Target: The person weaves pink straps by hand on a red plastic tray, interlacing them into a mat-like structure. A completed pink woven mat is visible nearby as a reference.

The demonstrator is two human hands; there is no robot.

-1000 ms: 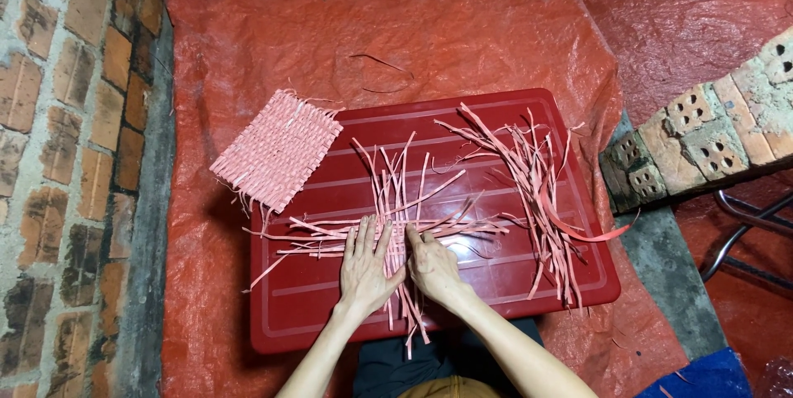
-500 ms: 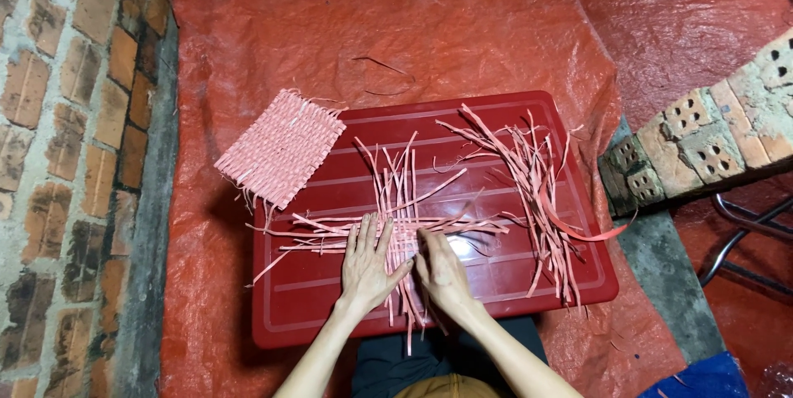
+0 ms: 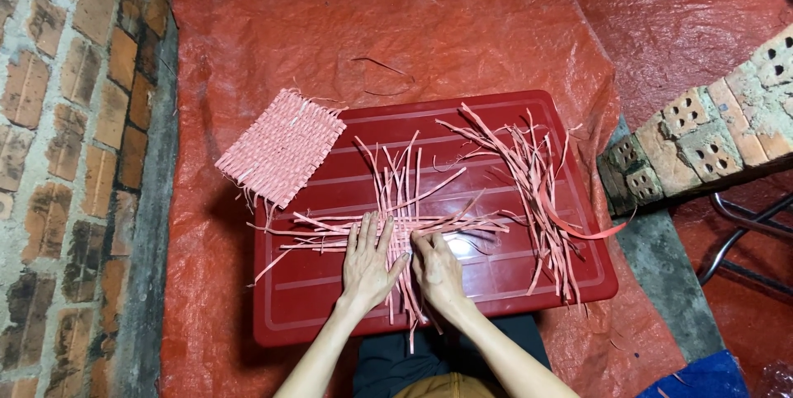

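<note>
A red plastic lid (image 3: 529,274) lies flat as a work surface. On its middle is a partly woven patch of pink strips (image 3: 402,200), with loose ends sticking out on all sides. My left hand (image 3: 369,262) rests flat on the left part of the weave, fingers spread. My right hand (image 3: 438,270) presses on the strips just to its right, fingers bent at the crossing. A finished pink woven mat (image 3: 281,146) lies over the lid's far left corner. A loose bundle of pink strips (image 3: 537,191) lies on the lid's right side.
A red tarp (image 3: 413,26) covers the ground under the lid. A brick wall (image 3: 66,142) runs along the left. Stacked hollow bricks (image 3: 710,134) stand at the right, with a metal frame (image 3: 743,241) below them. A blue object (image 3: 702,377) is at the bottom right.
My right hand has shifted slightly along the strips at the weave's lower edge. My left hand stays pressed flat on the weave. The mat and loose bundle have not moved.
</note>
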